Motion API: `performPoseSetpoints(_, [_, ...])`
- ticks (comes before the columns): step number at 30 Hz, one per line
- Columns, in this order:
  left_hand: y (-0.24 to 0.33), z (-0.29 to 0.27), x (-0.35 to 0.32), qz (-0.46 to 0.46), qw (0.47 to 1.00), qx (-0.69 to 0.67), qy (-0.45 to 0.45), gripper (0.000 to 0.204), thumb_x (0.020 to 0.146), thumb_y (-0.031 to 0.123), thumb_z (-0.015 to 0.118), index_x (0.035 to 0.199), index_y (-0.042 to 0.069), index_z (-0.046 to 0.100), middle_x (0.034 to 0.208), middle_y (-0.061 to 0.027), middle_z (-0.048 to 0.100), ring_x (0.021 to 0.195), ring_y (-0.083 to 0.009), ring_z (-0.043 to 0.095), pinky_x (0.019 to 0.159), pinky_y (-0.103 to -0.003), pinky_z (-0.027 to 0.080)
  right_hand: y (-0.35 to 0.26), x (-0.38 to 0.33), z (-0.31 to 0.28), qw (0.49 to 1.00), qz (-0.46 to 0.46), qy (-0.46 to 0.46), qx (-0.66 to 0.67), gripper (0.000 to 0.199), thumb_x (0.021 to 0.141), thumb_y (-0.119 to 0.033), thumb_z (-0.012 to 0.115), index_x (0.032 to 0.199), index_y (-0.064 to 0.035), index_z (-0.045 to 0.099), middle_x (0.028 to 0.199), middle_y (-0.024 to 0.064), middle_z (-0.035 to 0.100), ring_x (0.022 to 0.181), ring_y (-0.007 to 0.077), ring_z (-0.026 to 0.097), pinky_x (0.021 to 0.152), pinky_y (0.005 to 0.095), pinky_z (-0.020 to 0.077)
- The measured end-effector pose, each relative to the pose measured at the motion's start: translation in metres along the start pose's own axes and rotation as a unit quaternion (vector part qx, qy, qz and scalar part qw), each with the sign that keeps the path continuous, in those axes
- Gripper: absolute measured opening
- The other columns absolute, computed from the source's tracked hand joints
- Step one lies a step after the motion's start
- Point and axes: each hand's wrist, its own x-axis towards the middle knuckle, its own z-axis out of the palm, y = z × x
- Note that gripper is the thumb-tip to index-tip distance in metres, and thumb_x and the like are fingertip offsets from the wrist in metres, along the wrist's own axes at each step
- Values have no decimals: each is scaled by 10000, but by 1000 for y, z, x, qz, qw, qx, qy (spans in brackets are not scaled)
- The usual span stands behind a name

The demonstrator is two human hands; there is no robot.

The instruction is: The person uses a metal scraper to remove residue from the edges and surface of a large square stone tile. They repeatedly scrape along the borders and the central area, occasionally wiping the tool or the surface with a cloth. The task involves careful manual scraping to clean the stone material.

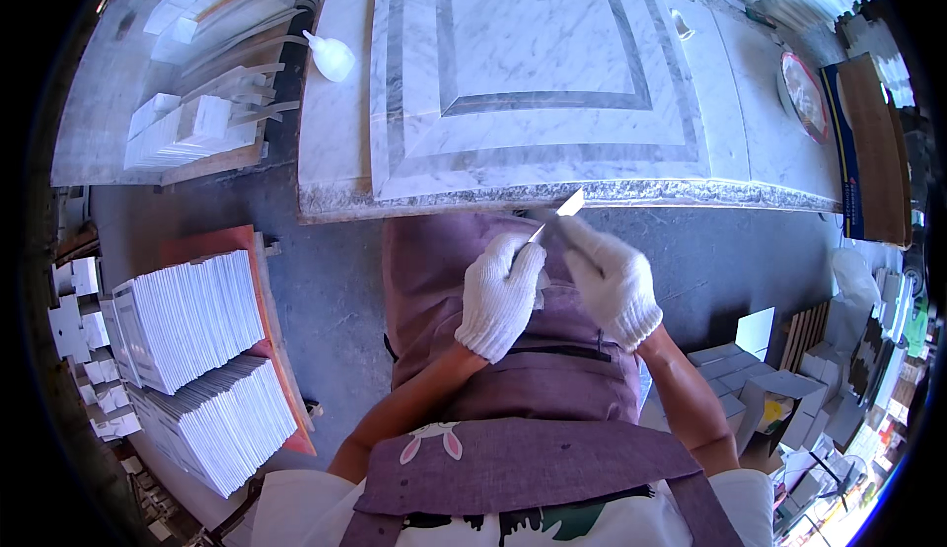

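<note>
Both of my hands wear white knit gloves and meet over my lap, just before the table's near edge. My left hand (501, 295) is closed on a thin blade-like piece (569, 204) whose bright, pointed end sticks up toward the table. Close beside it, my right hand (614, 276) is bent over the piece with its fingers smeared by motion; whether they grip it is unclear. Beyond lies a square white marble panel (538, 39) with grey inlaid borders on a worktable (335, 133). A white squeeze bottle (332, 58) with a narrow nozzle lies left of the panel.
A round tub (802, 96) and a cardboard box (868, 152) are at the table's right. Stacked white tiles (212, 389) stand on a pallet at lower left. More white pieces (182, 128) lie on a bench at upper left. Boxes (784, 394) crowd the right.
</note>
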Motion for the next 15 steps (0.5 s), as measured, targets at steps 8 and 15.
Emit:
performPoseSetpoints(8, [-10, -1, 6, 47, 999, 21, 4, 169, 991, 128, 588, 1032, -32, 625, 699, -80, 650, 525, -103, 594, 487, -264, 487, 0, -10, 25, 999, -17, 40, -2, 361, 901, -15, 635, 1260, -31, 664, 860, 192, 702, 761, 289, 705, 708, 347, 548])
performPoseSetpoints(15, [-2, -1, 5, 7, 1000, 18, 5, 181, 990, 141, 598, 1025, -33, 631, 677, -77, 643, 513, -106, 583, 470, -275, 472, -1, -9, 27, 999, -13, 40, -22, 385, 885, -2, 657, 1266, -55, 670, 917, 194, 719, 791, 284, 720, 716, 335, 551])
